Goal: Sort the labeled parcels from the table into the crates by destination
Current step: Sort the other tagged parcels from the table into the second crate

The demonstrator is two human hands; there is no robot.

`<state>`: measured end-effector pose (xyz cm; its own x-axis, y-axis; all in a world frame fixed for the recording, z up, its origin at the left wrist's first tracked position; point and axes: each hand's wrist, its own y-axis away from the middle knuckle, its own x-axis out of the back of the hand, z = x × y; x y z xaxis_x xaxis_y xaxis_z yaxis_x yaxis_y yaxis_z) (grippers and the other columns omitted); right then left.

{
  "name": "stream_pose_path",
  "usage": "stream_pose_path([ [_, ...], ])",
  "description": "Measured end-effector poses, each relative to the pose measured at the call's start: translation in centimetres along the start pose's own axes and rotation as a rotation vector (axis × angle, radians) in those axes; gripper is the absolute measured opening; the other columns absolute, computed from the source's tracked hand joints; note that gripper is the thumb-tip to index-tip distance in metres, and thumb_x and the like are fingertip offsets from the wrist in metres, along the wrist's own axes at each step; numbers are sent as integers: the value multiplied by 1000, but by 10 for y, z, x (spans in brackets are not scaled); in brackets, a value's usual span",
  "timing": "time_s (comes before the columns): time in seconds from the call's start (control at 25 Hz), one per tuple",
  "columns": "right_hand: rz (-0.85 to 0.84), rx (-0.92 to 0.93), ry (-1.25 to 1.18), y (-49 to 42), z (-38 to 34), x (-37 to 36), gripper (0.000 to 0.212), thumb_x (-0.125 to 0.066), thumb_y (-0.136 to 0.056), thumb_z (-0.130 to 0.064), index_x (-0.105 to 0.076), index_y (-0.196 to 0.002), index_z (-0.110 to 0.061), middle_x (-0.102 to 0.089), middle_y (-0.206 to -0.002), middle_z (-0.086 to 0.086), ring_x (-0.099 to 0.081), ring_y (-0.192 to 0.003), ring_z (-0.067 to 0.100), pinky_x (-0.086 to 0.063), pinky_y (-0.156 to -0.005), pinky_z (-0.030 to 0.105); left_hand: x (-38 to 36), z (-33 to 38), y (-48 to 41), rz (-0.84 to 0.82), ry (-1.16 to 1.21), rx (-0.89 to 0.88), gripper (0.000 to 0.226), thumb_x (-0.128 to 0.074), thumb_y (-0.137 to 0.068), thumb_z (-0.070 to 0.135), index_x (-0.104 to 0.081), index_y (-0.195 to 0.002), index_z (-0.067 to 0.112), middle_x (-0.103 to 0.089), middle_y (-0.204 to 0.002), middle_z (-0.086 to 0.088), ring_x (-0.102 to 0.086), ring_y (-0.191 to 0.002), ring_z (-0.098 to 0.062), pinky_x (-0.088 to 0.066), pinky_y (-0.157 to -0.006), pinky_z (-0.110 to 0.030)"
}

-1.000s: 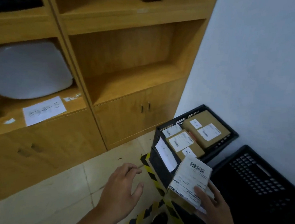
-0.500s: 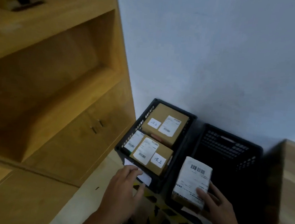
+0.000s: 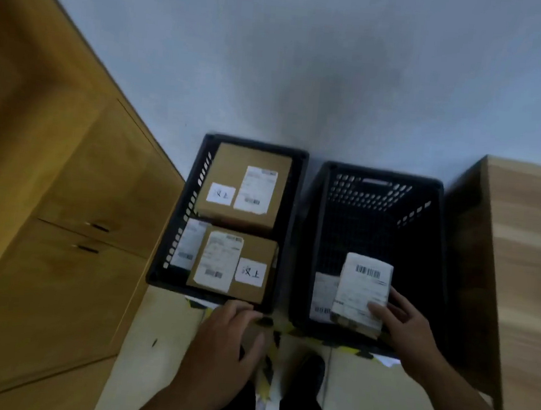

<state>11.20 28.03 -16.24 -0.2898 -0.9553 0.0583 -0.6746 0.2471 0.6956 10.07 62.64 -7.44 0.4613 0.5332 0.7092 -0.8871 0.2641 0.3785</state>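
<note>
Two black crates stand side by side on the floor against the wall. The left crate (image 3: 288,225) holds two brown labelled parcels, one at the back (image 3: 229,172) and one at the front (image 3: 259,249), with a third partly hidden beside it. My right hand (image 3: 408,329) grips a small white-labelled parcel (image 3: 364,293) over the front part of the right crate (image 3: 440,250). A white label shows on that crate's front inner wall. My left hand (image 3: 226,340) hovers at the left crate's front rim, fingers curled, holding nothing.
A wooden cabinet (image 3: 67,221) with two doors stands to the left. A wooden table edge (image 3: 522,273) rises on the right, close to the right crate. Yellow-black tape marks the tiled floor below the crates. My shoes show at the bottom.
My view swung right and down over both crates. My right hand carried the white parcel from the crate's front edge to over its inside. My left hand stayed near the left crate's rim.
</note>
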Motion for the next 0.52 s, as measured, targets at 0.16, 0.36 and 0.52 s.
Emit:
stream_pose_path([
  [0.16, -73, -42, 140, -60, 55, -17, 73, -78, -87, -16, -44, -151, -29, -64, -121, -14, -65, -107, 10, -61, -89, 37, -37, -18, -20, -39, -1, 30, 34, -45, -100, 51, -51, -132, 42, -34, -128, 35, -33, -121, 13, -26, -98, -4],
  [0.36, -131, -84, 251, -113, 95, -32, 62, -75, -91, -17, -49, -146, -24, -65, -116, -16, -64, -109, 8, -59, -84, 24, -75, -28, -41, -47, 11, 88, 31, -49, -98, 50, -52, -128, 44, -35, -127, 38, -35, -124, 12, -31, -100, -9],
  [0.52, -159, -44, 377, -130, 110, -36, 58, -77, -89, -23, -50, -141, -25, -65, -112, -15, -63, -97, -2, -54, -62, 8, -90, -33, -54, -47, 29, 116, 33, -51, -97, 50, -54, -129, 42, -37, -129, 36, -36, -126, 10, -32, -102, -11],
])
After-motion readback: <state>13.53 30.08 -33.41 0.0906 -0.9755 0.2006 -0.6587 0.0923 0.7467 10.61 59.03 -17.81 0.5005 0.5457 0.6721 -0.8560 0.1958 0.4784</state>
